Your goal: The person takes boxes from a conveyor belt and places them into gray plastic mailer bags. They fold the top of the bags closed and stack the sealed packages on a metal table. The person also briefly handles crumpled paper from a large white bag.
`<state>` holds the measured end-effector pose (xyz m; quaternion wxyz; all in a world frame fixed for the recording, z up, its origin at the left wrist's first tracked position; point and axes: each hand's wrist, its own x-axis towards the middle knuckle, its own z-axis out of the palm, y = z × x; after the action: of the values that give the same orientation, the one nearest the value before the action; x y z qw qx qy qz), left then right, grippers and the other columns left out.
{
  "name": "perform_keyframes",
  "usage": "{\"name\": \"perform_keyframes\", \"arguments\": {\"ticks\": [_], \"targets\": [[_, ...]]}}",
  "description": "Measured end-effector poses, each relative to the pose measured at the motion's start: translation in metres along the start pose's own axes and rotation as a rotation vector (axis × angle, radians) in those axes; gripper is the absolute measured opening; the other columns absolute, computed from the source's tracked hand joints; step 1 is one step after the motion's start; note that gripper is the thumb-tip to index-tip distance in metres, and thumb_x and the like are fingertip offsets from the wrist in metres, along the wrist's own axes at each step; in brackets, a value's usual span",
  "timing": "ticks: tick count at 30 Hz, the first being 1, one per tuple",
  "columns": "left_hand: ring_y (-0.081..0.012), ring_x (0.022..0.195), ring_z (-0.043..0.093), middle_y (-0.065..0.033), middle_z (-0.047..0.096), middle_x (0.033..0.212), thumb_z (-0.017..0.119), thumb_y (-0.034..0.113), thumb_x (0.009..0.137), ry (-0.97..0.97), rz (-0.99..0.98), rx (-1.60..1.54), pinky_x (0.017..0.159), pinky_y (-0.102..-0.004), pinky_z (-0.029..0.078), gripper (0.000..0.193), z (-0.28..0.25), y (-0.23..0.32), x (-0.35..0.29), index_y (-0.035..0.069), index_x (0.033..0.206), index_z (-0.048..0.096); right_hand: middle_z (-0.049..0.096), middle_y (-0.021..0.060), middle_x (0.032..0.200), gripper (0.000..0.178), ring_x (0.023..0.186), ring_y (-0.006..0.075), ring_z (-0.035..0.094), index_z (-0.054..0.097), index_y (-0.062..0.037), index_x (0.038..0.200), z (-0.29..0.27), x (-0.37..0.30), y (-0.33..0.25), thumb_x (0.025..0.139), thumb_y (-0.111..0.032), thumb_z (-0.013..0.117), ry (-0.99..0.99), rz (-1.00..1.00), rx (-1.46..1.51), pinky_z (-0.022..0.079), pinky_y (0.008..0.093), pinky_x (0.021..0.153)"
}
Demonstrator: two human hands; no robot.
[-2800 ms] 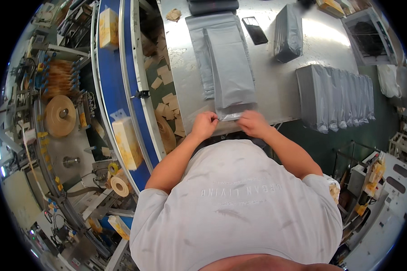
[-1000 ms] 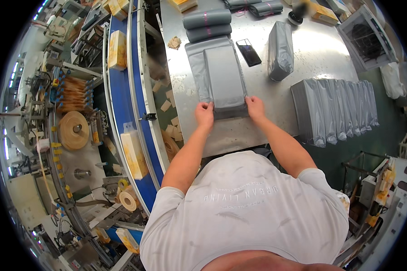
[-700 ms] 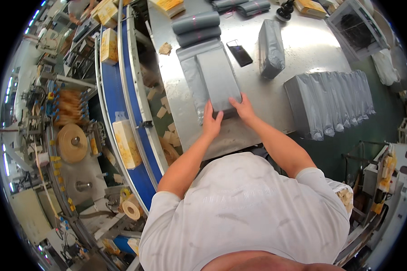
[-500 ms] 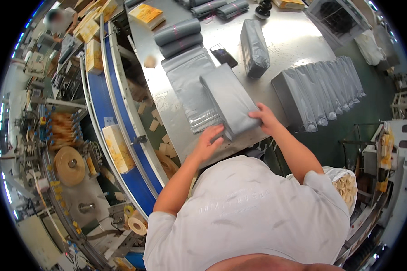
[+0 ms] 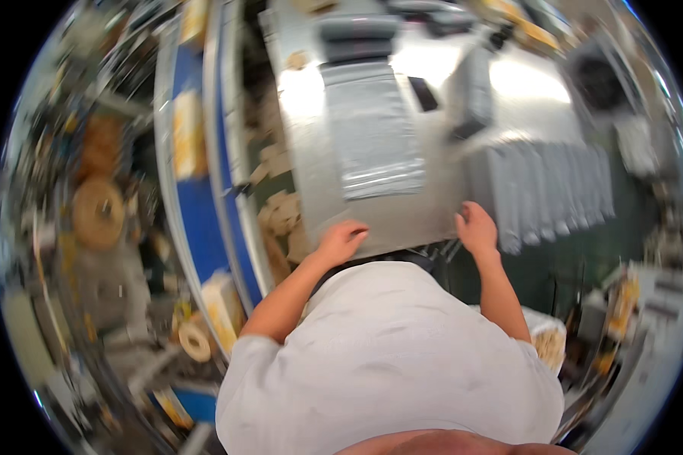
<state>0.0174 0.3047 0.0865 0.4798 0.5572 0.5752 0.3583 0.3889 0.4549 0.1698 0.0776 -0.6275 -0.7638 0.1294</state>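
Over the near edge of the metal table (image 5: 322,201), my left hand (image 5: 345,241) is held with its fingers loosely bent and holds nothing. My right hand (image 5: 476,227) is near the row of wrapped grey packages (image 5: 550,189), also with nothing visible in it, fingers loosely curled and a bit blurred. Between and beyond my hands lies a flat stack of grey plastic bags (image 5: 376,133). A single grey package (image 5: 474,91) stands upright farther back, smeared by motion. Beside the bags lies a dark phone (image 5: 423,94).
Rolled grey bags (image 5: 358,38) lie at the table's far side. On the left runs a blue conveyor (image 5: 209,227) carrying yellow-and-white packs (image 5: 190,136). A white sack (image 5: 546,337) stands by my right elbow. At the far right is a fan-like grey unit (image 5: 601,80).
The grey package between my hands is gone from them; where it went is unclear. Both hands are now apart and nearer my body. The whole view has turned and blurred.
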Motion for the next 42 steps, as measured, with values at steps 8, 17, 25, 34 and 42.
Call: {"name": "perform_keyframes", "arguments": {"ticks": [8,17,25,34,42], "targets": [[-0.0407,0.109,0.064,-0.0165,0.070,0.111,0.073,0.007,0.084,0.853,0.010,0.419,0.095,-0.0480,0.052,0.027,-0.076,-0.055,-0.111,0.006,0.111,0.072,0.048,0.0319,0.154,0.082,0.142,0.0460,0.046,0.040,0.0033,0.157,0.093,-0.002,-0.001,0.091,-0.030,0.078,-0.220,-0.043,0.019,0.039,0.0556,0.117],[-0.0392,0.158,0.028,-0.0206,0.039,0.163,0.088,0.038,0.082,0.771,-1.315,0.589,0.128,-0.0577,0.021,0.096,-0.251,-0.150,-0.270,0.017,0.158,0.035,0.042,0.0322,0.154,0.082,0.141,0.0508,0.040,0.047,0.0001,0.151,0.089,0.000,-0.041,0.087,-0.037,0.081,-0.308,-0.201,-0.311,0.036,0.0558,0.120],[-0.0442,0.117,0.065,-0.0237,0.067,0.121,0.084,0.043,0.079,1.072,-1.013,0.701,0.099,-0.0601,0.049,0.078,-0.301,-0.116,-0.172,0.016,0.144,0.051,0.059,0.0261,0.142,0.061,0.132,0.0458,0.055,0.063,-0.0024,0.138,0.078,0.020,-0.032,0.086,-0.029,0.081,-0.331,-0.173,-0.078,0.045,0.0516,0.114],[-0.0245,0.132,0.062,-0.0147,0.060,0.150,0.080,0.005,0.089,0.646,-0.079,-0.394,0.109,-0.0390,0.052,0.089,-0.156,0.021,-0.027,0.009,0.166,0.034,0.065,0.0158,0.142,0.058,0.128,0.0290,0.064,0.056,-0.0047,0.148,0.081,0.018,-0.103,0.096,-0.021,0.078,-0.309,-0.129,0.892,0.053,0.0410,0.106],[-0.0336,0.145,0.051,-0.0260,0.048,0.158,0.083,0.016,0.090,0.322,-0.099,-0.172,0.119,-0.0437,0.044,0.092,0.022,0.011,0.084,-0.001,0.164,0.029,0.072,0.0121,0.129,0.051,0.112,0.0242,0.069,0.056,-0.0050,0.146,0.080,0.049,-0.090,0.099,-0.016,0.074,-0.303,0.084,0.964,0.055,0.0375,0.098]]}}
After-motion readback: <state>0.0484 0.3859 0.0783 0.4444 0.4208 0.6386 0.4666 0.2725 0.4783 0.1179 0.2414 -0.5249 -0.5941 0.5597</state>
